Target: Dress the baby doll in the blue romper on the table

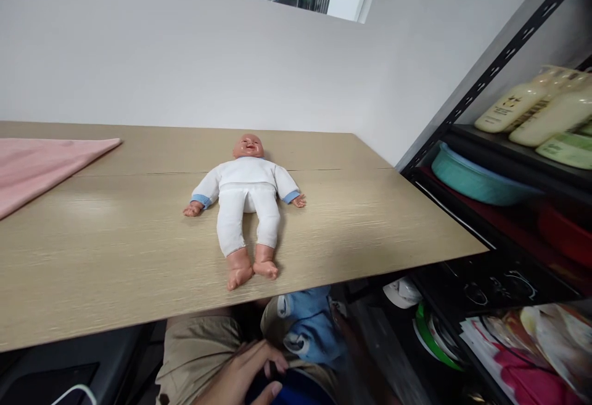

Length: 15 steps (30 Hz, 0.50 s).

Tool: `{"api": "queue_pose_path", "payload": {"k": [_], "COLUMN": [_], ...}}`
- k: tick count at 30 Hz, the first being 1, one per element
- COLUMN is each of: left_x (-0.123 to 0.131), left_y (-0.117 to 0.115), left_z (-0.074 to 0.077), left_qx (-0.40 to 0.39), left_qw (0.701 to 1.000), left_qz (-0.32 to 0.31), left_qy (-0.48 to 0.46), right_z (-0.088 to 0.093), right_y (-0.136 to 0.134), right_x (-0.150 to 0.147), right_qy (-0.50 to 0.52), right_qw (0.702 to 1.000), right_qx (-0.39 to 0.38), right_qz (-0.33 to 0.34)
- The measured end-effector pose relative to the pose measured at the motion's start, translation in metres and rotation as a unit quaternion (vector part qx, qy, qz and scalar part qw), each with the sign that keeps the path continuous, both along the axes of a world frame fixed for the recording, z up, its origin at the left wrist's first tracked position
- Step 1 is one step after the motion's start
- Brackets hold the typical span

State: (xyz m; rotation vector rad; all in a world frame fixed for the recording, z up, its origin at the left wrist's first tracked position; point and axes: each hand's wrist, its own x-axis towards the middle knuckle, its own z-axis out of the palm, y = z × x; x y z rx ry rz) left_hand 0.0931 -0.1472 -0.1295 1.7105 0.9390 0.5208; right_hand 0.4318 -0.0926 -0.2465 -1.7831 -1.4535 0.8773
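A baby doll in a white suit with blue cuffs lies face up on the wooden table, its feet towards me and its arms spread. Below the table edge, over my lap, my left hand is closed with curled fingers. It is at a dark blue thing whose kind I cannot make out. A light blue denim garment is bunched over my knee. Beside the denim, my right hand is dark and blurred, its fingers hidden. Neither hand touches the doll.
A folded pink cloth lies at the table's left. On the right, a black metal shelf holds lotion-like bottles, a teal basin and a red basin. Bags and papers fill the lower shelf. A white wall stands behind.
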Motion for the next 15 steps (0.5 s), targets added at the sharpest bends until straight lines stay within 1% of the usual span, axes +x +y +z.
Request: {"api": "queue_pose_path", "payload": {"k": [2, 4, 5, 7, 8, 9, 10, 11, 12, 13, 15], "left_x": [0.001, -0.002, -0.003, -0.007, -0.008, -0.009, -0.009, -0.008, -0.007, -0.006, -0.003], "left_y": [-0.001, -0.002, -0.002, 0.000, 0.002, 0.006, 0.010, 0.016, 0.022, 0.029, 0.042], "left_z": [0.006, 0.010, 0.013, 0.024, 0.033, 0.043, 0.056, 0.070, 0.084, 0.099, 0.125], "left_qx": [0.026, 0.054, 0.069, 0.109, 0.135, 0.163, 0.195, 0.225, 0.252, 0.278, 0.300], "left_qw": [0.999, 0.998, 0.998, 0.994, 0.990, 0.986, 0.980, 0.974, 0.967, 0.960, 0.952], "left_qz": [-0.010, -0.014, -0.014, -0.010, -0.007, -0.003, -0.004, -0.008, -0.016, -0.032, -0.063], "left_qy": [0.015, 0.013, 0.005, -0.018, -0.029, -0.036, -0.037, -0.029, -0.016, -0.002, 0.019], "right_z": [0.011, 0.030, 0.042, 0.074, 0.094, 0.114, 0.136, 0.158, 0.180, 0.201, 0.238], "right_y": [-0.003, -0.008, -0.011, -0.018, -0.021, -0.023, -0.024, -0.025, -0.024, -0.022, -0.016], "right_x": [0.004, 0.004, 0.003, -0.005, -0.011, -0.019, -0.028, -0.037, -0.046, -0.054, -0.067], "right_qy": [-0.021, -0.044, -0.053, -0.073, -0.099, -0.133, -0.157, -0.165, -0.159, -0.149, -0.140], "right_qw": [1.000, 0.998, 0.997, 0.987, 0.972, 0.948, 0.921, 0.896, 0.878, 0.867, 0.860], "right_qx": [0.003, 0.031, 0.048, 0.078, 0.091, 0.109, 0.139, 0.172, 0.198, 0.223, 0.244], "right_qz": [-0.011, 0.014, 0.041, 0.120, 0.192, 0.268, 0.329, 0.373, 0.407, 0.420, 0.426]}}
